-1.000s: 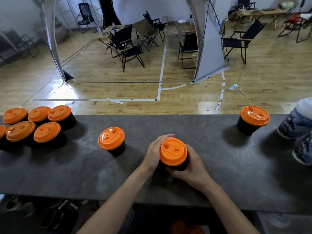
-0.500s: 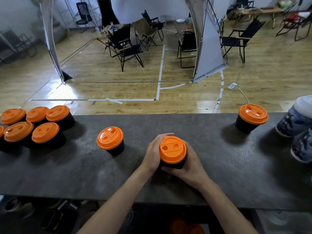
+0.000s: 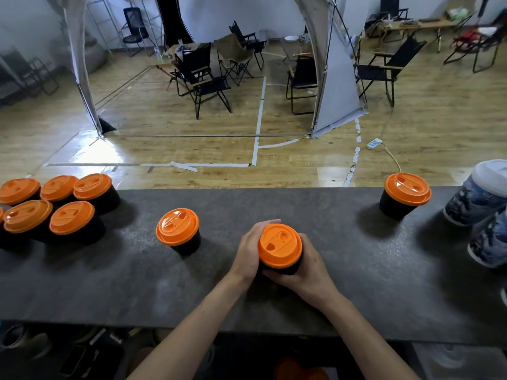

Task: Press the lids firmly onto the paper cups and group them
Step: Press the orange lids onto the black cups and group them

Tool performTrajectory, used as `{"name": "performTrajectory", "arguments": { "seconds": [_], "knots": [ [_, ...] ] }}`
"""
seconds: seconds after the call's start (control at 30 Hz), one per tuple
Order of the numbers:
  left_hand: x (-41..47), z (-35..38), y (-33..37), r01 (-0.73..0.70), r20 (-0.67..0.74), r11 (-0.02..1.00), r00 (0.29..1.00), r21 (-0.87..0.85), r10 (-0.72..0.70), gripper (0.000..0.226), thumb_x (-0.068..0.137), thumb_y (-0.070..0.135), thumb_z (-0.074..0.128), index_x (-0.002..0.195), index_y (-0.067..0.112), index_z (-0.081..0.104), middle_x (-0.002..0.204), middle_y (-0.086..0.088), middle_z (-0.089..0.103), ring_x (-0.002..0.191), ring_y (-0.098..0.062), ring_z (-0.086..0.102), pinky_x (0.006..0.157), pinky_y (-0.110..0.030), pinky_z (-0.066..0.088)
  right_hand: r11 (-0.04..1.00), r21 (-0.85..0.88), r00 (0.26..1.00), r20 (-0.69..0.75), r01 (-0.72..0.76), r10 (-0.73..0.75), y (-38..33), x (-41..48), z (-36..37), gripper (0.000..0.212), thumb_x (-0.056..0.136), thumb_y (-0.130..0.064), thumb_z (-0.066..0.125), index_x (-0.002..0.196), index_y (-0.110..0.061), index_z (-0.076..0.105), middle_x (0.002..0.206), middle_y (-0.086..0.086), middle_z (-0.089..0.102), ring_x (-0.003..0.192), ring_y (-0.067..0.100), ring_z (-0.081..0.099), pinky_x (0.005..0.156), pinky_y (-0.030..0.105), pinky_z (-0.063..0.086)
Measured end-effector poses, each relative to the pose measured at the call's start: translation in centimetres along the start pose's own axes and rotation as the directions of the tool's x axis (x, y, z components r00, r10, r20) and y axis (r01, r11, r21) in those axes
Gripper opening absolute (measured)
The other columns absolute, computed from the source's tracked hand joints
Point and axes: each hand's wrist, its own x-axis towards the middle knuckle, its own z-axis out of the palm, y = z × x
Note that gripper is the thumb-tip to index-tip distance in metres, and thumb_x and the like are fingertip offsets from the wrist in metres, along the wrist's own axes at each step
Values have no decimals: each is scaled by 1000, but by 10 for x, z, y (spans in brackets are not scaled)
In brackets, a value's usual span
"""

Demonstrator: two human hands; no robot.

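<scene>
We curl our left hand (image 3: 248, 250) and right hand (image 3: 308, 270) around the upright lidded cup (image 3: 279, 249); the grouped cups (image 3: 72, 218) stand well to its left, nearer our left hand.

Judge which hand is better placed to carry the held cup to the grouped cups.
Left, probably: the left hand and right hand both grip the cup, but the cluster of lidded cups stands on the left hand's side; the right would reach across.
</scene>
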Motion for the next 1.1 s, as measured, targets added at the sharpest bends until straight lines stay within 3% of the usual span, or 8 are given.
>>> {"name": "performTrajectory", "arguments": {
  "seconds": [0.2,0.37,0.47,0.6,0.67,0.77,0.9,1.1],
  "knots": [
    [-4,3,5,27,10,1000,1000,-4,-27,55,97,39,34,117,7,73,114,-6,76,111,-15,69,93,-18,50,999,4,997,71,-32,31,3,2,-4,81,59,-44,89,130,-46,50,125,-17,64,120,6,60,103,39,50],
    [4,1,31,146,-78,986,985,-80,-152,44,110,33,36,105,13,75,106,-4,77,103,-8,70,94,-31,46,973,189,989,92,-135,120,-24,9,-17,68,63,-31,93,122,-24,59,115,-12,71,108,2,66,91,24,49],
    [7,-7,80,60,-59,988,996,-143,-69,55,105,51,32,122,15,69,123,-7,72,122,-21,63,107,-35,46,917,367,988,82,-154,133,-77,24,-40,67,60,-44,89,115,-14,66,103,1,77,98,14,72,83,29,57],
    [3,-11,138,-64,42,989,997,-135,71,68,105,58,16,104,18,71,98,3,77,100,-8,70,91,-27,51,915,395,992,118,-83,39,-147,35,-69,51,71,-37,85,114,-16,69,101,-1,79,97,14,75,83,28,60],
    [-1,-12,157,-98,65,986,992,-139,107,74,104,60,12,108,15,71,100,1,78,103,-10,71,96,-30,53,924,376,995,95,-73,40,-169,36,-74,48,71,-39,83,111,-17,71,96,-1,79,92,13,75,81,29,60],
    [-6,-18,175,-200,77,964,973,-175,216,74,98,68,27,131,12,61,127,-9,70,125,-23,62,113,-45,44,929,362,997,45,-81,69,-190,36,-79,56,64,-56,81,104,-18,73,87,0,78,80,15,74,71,27,57],
    [-8,-27,197,-329,156,931,923,-159,352,30,91,40,67,120,31,67,115,0,70,113,-17,65,95,-32,51,869,468,985,124,-162,117,-213,30,-87,53,75,-54,82,102,-9,74,86,11,78,76,28,75,70,34,53],
    [-17,-30,221,-239,301,929,898,-284,322,33,87,26,67,120,23,68,110,-8,72,100,-23,70,80,-30,58,653,681,932,342,-331,115,-234,22,-91,61,83,-57,55,109,-5,72,94,25,73,75,27,72,69,33,50]
  ]
}}
